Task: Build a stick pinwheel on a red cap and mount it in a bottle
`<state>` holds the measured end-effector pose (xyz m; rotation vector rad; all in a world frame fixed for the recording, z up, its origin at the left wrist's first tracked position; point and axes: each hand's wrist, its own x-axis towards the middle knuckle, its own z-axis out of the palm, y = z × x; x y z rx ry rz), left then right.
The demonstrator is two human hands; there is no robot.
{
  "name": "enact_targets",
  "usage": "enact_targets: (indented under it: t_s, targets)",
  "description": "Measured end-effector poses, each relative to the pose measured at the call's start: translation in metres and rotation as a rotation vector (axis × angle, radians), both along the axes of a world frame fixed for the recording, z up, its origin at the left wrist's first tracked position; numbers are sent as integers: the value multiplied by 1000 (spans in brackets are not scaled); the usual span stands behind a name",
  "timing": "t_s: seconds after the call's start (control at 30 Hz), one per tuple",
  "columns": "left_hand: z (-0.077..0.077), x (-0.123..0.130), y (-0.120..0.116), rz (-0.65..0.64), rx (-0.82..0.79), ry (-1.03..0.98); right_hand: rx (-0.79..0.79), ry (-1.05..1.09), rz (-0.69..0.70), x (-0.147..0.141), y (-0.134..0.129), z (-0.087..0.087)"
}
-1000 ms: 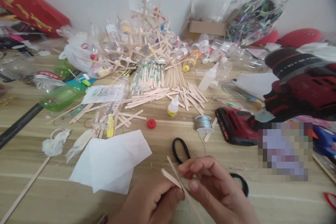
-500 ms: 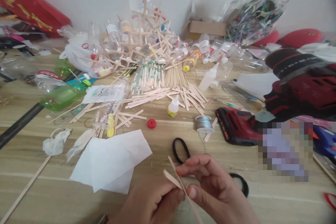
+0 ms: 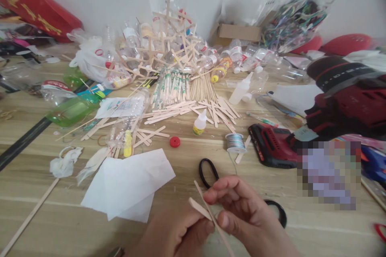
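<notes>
At the bottom middle, two flat wooden craft sticks cross between my hands. My left hand is closed, pinching the shorter-looking stick near the crossing between thumb and fingers. The other, longer stick slants past it, seen nearly edge-on. My right hand has its curled fingertips near this stick's upper part and its thumb against it lower down. Black-handled scissors lie partly hidden behind my right hand, with both handle loops showing.
White paper sheets lie to the left. Beyond my hands are a spool of thread, a red cap and a small glue bottle. A red and black power drill stands at right. Loose sticks and plastic bottles crowd the back.
The whole view has shifted very slightly. My hands and the two crossed sticks keep almost the same pose.
</notes>
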<state>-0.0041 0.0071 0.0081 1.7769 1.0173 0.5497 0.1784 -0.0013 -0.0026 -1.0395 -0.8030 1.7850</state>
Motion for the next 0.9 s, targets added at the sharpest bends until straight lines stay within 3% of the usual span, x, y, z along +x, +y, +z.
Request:
enact_targets:
  t_s: [0.4,0.9]
  targets:
    - [-8,-4,-4,28,-15,29,-43,-19,33,2,0,-3]
    - [-7,-2,-3,19,-53,9,-89,36,31,1,-2,-2]
